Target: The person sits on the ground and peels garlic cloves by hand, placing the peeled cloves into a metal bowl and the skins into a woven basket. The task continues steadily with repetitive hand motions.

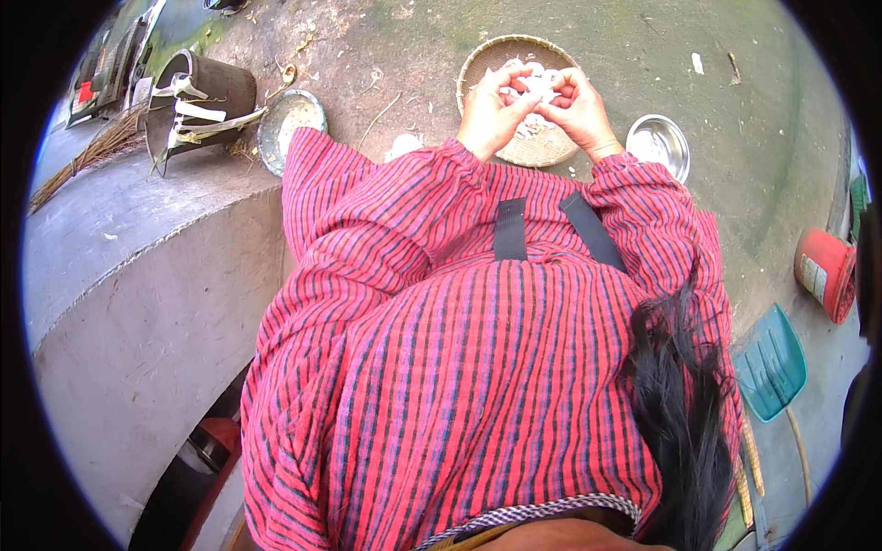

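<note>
Both hands are raised close together over a round woven bamboo basket that holds white pieces, which look like garlic. My left hand has its thumb and fingers pinched on a small whitish piece. From the other side my right hand pinches at the same piece, its fingers curled. The exact shape of the piece is hard to tell between the fingertips. To the right of the basket sits a shiny metal bowl. Red striped sleeves cover both forearms.
At the left, a dark bucket lies tilted beside a twig broom and a shallow basin with pale contents. A concrete ledge runs below them. A red bucket and a teal dustpan are at the right.
</note>
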The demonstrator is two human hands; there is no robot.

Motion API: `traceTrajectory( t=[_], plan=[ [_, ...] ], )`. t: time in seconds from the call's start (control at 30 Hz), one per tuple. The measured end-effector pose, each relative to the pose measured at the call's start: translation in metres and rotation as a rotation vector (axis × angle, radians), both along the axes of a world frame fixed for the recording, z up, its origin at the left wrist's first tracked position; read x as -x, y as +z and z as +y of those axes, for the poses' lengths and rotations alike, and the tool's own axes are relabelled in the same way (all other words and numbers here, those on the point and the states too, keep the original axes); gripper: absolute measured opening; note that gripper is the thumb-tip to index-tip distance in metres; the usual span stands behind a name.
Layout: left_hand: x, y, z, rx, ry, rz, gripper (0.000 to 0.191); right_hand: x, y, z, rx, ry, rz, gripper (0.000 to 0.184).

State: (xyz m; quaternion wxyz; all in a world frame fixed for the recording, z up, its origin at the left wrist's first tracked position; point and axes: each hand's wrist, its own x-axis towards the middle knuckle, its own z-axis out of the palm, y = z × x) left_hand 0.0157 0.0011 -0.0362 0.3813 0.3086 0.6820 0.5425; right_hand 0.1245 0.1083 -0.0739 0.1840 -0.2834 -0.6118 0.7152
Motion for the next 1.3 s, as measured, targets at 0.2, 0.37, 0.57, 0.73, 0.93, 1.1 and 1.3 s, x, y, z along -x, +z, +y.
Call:
traceTrajectory(
  t=[0.2, 0.37, 0.57, 0.73, 0.93, 1.1, 1.3],
  plan=[
    [0.008, 0.011, 0.001, -0.004, -0.052, 0.064, 0.028, 0.002, 0.033, -0.008, 0.01, 0.021, 0.101, 0.038],
    [0.02, 0.006, 0.002, -0.105, -0.025, -0.114, 0.029, 0.009, 0.041, -0.005, 0.102, 0.03, 0.157, 0.041],
    [0.021, 0.021, 0.0, -0.167, 0.016, -0.314, 0.03, 0.013, 0.061, -0.006, 0.222, 0.054, 0.118, 0.042],
    [0.023, 0.024, -0.001, -0.132, -0.039, -0.236, 0.029, 0.01, 0.053, -0.004, 0.35, 0.021, 0.153, 0.041],
    [0.022, 0.024, -0.005, -0.149, -0.029, -0.094, 0.028, 0.011, 0.051, -0.012, 0.43, 0.022, 0.165, 0.036],
    [0.016, 0.033, -0.004, -0.235, 0.051, -0.267, 0.022, 0.012, 0.054, -0.017, 0.431, -0.019, 0.216, 0.037],
    [0.016, 0.035, -0.002, -0.173, 0.032, -0.163, 0.017, 0.009, 0.049, -0.016, 0.372, -0.044, 0.109, 0.036]
  ],
)
